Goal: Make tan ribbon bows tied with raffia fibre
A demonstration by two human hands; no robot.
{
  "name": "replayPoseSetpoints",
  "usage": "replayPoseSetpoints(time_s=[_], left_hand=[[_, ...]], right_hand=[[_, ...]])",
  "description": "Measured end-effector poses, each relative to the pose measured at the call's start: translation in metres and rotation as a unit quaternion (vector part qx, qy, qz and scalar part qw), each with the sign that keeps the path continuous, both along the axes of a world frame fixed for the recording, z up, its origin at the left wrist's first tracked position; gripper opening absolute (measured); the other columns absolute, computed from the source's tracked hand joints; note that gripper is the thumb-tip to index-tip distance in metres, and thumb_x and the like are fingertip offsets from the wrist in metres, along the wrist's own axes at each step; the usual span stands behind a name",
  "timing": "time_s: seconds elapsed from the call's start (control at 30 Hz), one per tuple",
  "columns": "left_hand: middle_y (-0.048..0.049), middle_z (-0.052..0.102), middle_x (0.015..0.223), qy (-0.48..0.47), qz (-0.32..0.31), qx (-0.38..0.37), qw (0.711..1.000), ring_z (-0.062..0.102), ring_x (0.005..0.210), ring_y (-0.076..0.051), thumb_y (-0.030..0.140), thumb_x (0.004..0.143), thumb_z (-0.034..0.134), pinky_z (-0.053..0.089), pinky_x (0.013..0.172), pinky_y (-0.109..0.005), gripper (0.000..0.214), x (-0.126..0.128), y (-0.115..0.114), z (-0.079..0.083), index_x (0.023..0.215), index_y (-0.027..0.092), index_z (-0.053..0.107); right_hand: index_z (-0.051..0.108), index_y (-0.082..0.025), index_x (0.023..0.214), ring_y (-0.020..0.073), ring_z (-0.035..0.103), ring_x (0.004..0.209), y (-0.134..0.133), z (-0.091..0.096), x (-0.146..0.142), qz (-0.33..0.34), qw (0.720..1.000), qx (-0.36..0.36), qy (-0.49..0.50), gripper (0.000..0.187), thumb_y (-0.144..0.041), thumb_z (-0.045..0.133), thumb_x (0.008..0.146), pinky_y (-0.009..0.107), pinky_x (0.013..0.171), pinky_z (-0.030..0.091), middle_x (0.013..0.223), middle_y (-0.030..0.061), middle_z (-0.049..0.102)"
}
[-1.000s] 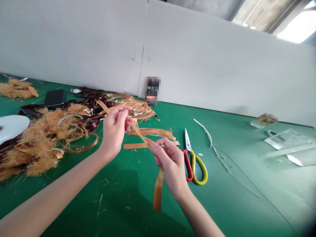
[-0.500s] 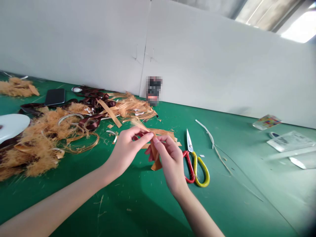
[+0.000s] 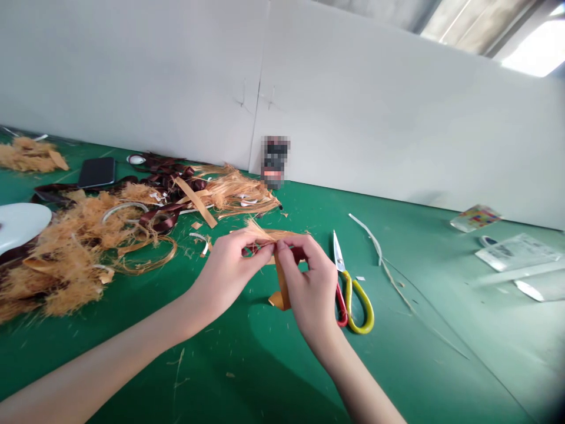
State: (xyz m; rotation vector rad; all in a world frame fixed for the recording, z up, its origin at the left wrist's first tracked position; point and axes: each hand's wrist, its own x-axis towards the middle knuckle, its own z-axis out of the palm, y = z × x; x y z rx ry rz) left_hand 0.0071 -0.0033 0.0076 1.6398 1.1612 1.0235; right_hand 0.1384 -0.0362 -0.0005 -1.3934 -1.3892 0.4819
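My left hand (image 3: 241,259) pinches a tan ribbon (image 3: 282,282) whose end is frayed into loose fibres (image 3: 256,231). Thumb to thumb with it, my right hand (image 3: 306,268) is closed on the same ribbon. The ribbon's solid tail hangs below the pinch and curls at its lower end. More tan strips lie behind the fingers, partly hidden. Just right of my right hand rest scissors (image 3: 339,265) with one red and one yellow handle, the red one partly covered by the hand.
Left on the green table (image 3: 212,365) lie tan fibre clumps (image 3: 75,253), dark brown ribbon (image 3: 161,219), a phone (image 3: 97,172) and a white round object (image 3: 22,224). A white strip (image 3: 368,232) and clear plastic packets (image 3: 516,253) lie right. A white partition (image 3: 397,112) stands behind.
My right hand has turned and shifted slightly right, its fingers now bent over the top of the ribbon. The ribbon's tail hangs straighter, and the red scissor handle is more covered.
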Motion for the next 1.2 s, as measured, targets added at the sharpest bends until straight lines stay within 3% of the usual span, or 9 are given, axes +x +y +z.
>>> replayPoseSetpoints(time_s=[0.17,0.27,0.37,0.5,0.63,0.8,0.97,1.1,1.2], left_hand=[[-0.0045,0.071,0.085,0.004,-0.047,0.026,0.999,0.063,0.081,-0.021,0.032,0.087,0.057,0.047,0.074,-0.031,0.019,-0.002,-0.001,0.003,0.08,0.02,0.069],[-0.005,0.071,0.085,0.003,-0.051,0.03,0.998,0.063,0.08,-0.02,0.03,0.087,0.056,0.048,0.073,-0.031,0.018,-0.002,0.0,0.004,0.081,0.019,0.069],[-0.0057,0.072,0.085,0.002,-0.047,0.043,0.998,0.065,0.079,-0.021,0.029,0.086,0.058,0.049,0.073,-0.031,0.016,-0.002,0.0,0.003,0.081,0.02,0.07],[-0.0061,0.072,0.083,0.007,-0.048,0.042,0.998,0.066,0.079,-0.022,0.027,0.084,0.059,0.049,0.071,-0.031,0.015,-0.003,0.001,0.003,0.078,0.02,0.07],[-0.0046,0.069,0.08,0.069,-0.041,0.07,0.994,0.063,0.075,-0.021,0.027,0.085,0.056,0.047,0.07,-0.031,0.014,-0.004,0.002,0.001,0.077,0.021,0.066],[-0.0014,0.061,0.072,0.156,-0.047,0.149,0.975,0.057,0.07,-0.018,0.023,0.086,0.054,0.041,0.068,-0.031,0.02,-0.003,-0.001,0.0,0.066,0.021,0.052],[0.0005,0.052,0.074,0.146,-0.045,0.186,0.971,0.052,0.067,-0.015,0.021,0.091,0.05,0.039,0.066,-0.029,0.022,0.0,-0.009,0.001,0.069,0.02,0.047],[0.001,0.05,0.073,0.091,-0.037,0.175,0.98,0.05,0.069,-0.014,0.019,0.091,0.05,0.04,0.064,-0.026,0.021,0.002,-0.012,0.001,0.07,0.02,0.048],[-0.0007,0.056,0.077,0.044,-0.028,0.132,0.99,0.055,0.074,-0.014,0.024,0.091,0.051,0.043,0.067,-0.025,0.018,0.002,-0.01,-0.001,0.075,0.018,0.055]], right_hand=[[0.068,-0.019,0.072,0.013,0.059,0.075,0.005,-0.003,0.0,0.039,0.927,-0.119,0.353,0.011,-0.03,0.067,0.076,0.024,0.07,0.047,0.076,0.0002,0.067],[0.069,-0.019,0.071,0.0128,0.06,0.077,0.007,-0.005,0.003,0.07,0.888,-0.149,0.43,0.012,-0.032,0.072,0.072,0.024,0.073,0.048,0.076,-0.0003,0.067],[0.069,-0.019,0.076,0.0135,0.06,0.075,0.007,-0.004,0.006,0.081,0.925,-0.139,0.344,0.014,-0.032,0.07,0.074,0.026,0.072,0.048,0.077,0.0008,0.068],[0.066,-0.02,0.083,0.0141,0.059,0.069,0.005,0.0,0.011,0.051,0.993,-0.042,0.093,0.007,-0.024,0.064,0.078,0.028,0.066,0.048,0.078,0.0019,0.068],[0.068,-0.02,0.084,0.0144,0.061,0.071,0.004,0.003,0.014,0.066,0.992,0.051,-0.097,0.012,-0.016,0.057,0.082,0.029,0.066,0.05,0.082,0.0033,0.07],[0.068,-0.018,0.078,0.0163,0.062,0.071,0.001,0.005,0.011,0.034,0.977,0.096,-0.189,0.012,-0.014,0.057,0.081,0.031,0.068,0.051,0.079,0.0052,0.071],[0.067,-0.019,0.071,0.0135,0.058,0.065,-0.002,0.004,0.006,-0.005,0.999,-0.017,0.048,0.011,-0.018,0.06,0.079,0.027,0.063,0.047,0.069,0.0002,0.068],[0.067,-0.018,0.067,0.0124,0.057,0.065,-0.001,0.003,0.006,0.01,0.955,-0.088,0.283,0.013,-0.026,0.065,0.076,0.025,0.063,0.046,0.067,-0.0005,0.066],[0.068,-0.018,0.072,0.0107,0.056,0.067,-0.001,0.005,0.008,0.037,0.945,-0.095,0.311,0.015,-0.032,0.068,0.077,0.022,0.064,0.046,0.072,-0.0009,0.065]])
